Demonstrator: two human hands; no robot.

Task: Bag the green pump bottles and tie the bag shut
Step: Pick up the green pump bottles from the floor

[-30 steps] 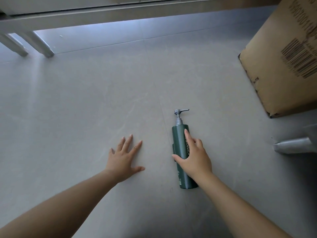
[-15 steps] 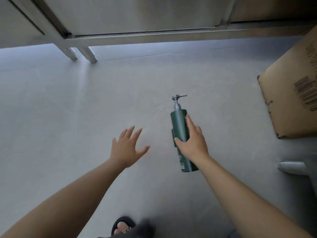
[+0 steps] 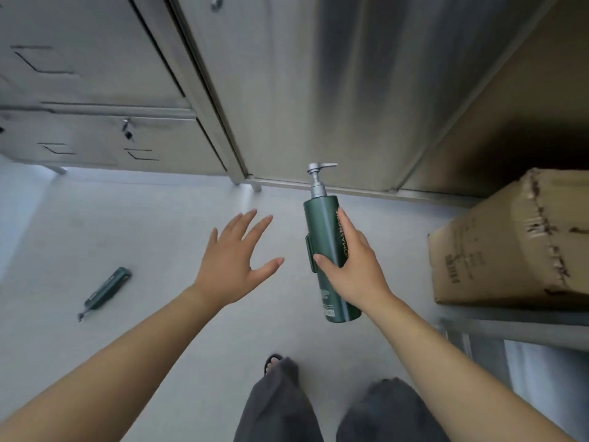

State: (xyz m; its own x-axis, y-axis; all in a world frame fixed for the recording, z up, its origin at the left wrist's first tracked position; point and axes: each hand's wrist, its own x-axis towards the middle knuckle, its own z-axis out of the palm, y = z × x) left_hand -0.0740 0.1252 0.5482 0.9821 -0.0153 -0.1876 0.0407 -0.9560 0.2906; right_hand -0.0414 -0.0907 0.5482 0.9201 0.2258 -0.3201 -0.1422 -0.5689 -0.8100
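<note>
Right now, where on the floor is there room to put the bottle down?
The widest bare floor lies between the lying bottle and the left hand, up to the lockers. More lies under the held bottle in the right hand. It is crowded right, by the box, and near the feet.

We see a dark green pump bottle [image 3: 325, 240] with a silver-grey pump head and pale lettering down its side, plus a small white label patch near the base. A second bottle [image 3: 106, 288] on the floor is the same dark green. The floor [image 3: 153, 224] is pale grey and plain. The cabinets [image 3: 287, 74] are brushed steel grey with faint vertical streaks. The cardboard box [image 3: 497, 250] is brown with dark printed marks. The trousers [image 3: 280, 406] are charcoal grey, and the sandal [image 3: 273, 358] is black.
</note>
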